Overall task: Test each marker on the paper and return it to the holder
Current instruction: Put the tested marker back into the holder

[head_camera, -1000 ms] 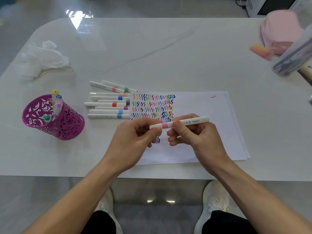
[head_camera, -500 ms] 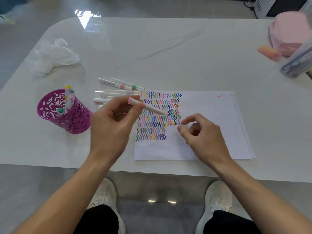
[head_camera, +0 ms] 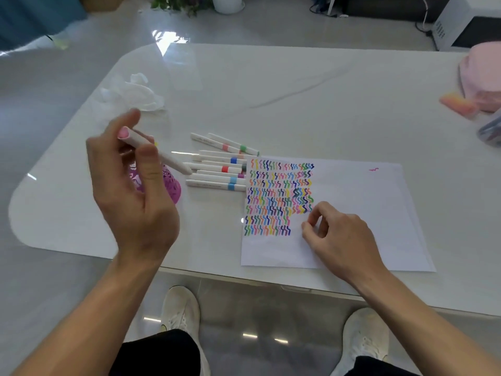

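One marker (head_camera: pixel 155 151), white with a pink end, is held in the left hand (head_camera: pixel 135 207) above the tabletop (head_camera: pixel 271 90). Thumb and fingers (head_camera: pixel 127 120) are curled round its upper part. The pink end points up and to the left, and the other end slants down to the right. The hand and marker hang over the purple holder (head_camera: pixel 173 187), which is mostly hidden behind the palm, so what stands in it cannot be made out.

Just right of the holder, several white markers (head_camera: pixel 217 169) with coloured bands lie side by side, their far ends reaching the left edge of the paper (head_camera: pixel 357 202). The paper's left part is filled with rows of short squiggles in many colours, and one small pink mark sits near its top right corner.

The right hand (head_camera: pixel 344 234) rests on the paper beside the lower squiggles, its fingers loosely bent and nothing seen in them.

Further off, a crumpled white wrapper (head_camera: pixel 135 93) lies near the far left corner, and a pink cloth (head_camera: pixel 482 74) lies at the right edge.
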